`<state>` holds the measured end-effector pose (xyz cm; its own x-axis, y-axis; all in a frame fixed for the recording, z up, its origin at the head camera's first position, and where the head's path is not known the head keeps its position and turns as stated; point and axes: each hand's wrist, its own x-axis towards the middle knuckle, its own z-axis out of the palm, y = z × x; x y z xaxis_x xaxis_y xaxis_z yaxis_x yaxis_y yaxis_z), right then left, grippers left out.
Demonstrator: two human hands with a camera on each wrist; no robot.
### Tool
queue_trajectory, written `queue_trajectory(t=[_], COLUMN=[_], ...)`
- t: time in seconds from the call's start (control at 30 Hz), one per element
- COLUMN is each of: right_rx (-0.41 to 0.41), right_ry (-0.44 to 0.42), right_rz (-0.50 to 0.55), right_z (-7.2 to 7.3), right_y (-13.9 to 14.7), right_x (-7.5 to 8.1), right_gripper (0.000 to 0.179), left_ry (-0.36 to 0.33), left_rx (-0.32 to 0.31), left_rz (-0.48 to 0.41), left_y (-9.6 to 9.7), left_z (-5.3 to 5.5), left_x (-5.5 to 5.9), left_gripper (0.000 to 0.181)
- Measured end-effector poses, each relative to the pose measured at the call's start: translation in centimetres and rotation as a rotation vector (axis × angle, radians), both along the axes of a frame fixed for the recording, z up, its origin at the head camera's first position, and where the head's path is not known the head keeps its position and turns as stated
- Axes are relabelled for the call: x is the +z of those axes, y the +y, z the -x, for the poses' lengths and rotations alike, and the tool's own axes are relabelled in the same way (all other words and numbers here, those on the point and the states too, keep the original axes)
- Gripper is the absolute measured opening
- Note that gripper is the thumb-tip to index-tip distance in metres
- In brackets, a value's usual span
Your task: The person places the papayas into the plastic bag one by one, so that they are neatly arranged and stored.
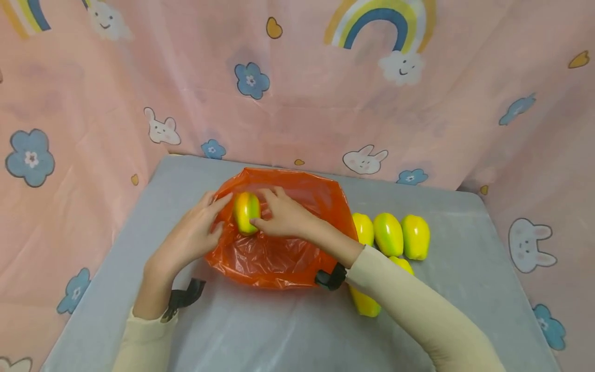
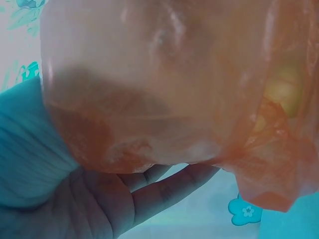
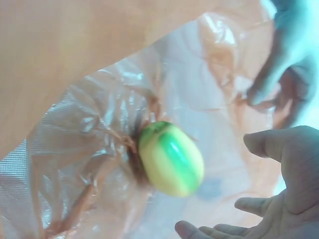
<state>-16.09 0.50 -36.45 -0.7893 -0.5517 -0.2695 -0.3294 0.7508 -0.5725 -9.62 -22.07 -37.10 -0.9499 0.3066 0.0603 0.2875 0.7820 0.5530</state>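
An orange plastic bag (image 1: 283,258) lies with its mouth spread wide on the table. My left hand (image 1: 188,240) grips the bag's left rim between thumb and fingers; in the left wrist view, fingers (image 2: 164,196) show below the plastic. Inside the bag is a mango-like fruit (image 3: 172,159), smooth and yellow with a green streak. My right hand (image 1: 288,214) reaches over the bag's right rim into its mouth. In the right wrist view its fingers are spread, and a gap shows between them and the fruit.
Right of the bag, several more yellow-green fruits (image 1: 416,237) are grouped on the grey-covered table (image 1: 446,289), some partly hidden by the right forearm and the bag. A pink patterned cloth (image 1: 297,113) hangs behind and at both sides.
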Motion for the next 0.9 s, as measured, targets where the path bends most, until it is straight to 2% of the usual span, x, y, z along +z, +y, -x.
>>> queue_trajectory(t=[0.13,0.43,0.9], right_rx=[-0.007,0.010,-0.072], right_ry=[0.006,0.066,0.196], right_rz=[0.008,0.070,0.127], right_z=[-0.8,-2.9,-5.6], right_y=[1.0,3.2,7.7], right_x=[1.1,3.4,3.5], right_gripper=[0.076,0.068,0.063], left_ry=[0.004,-0.038,-0.049], left_rx=[0.000,0.033,0.029], left_rz=[0.005,0.013,0.005], left_y=[0.1,-0.1,-0.1], left_z=[0.1,0.0,0.3], left_x=[0.1,0.4,-0.2], left_gripper=[0.067,0.069,0.068])
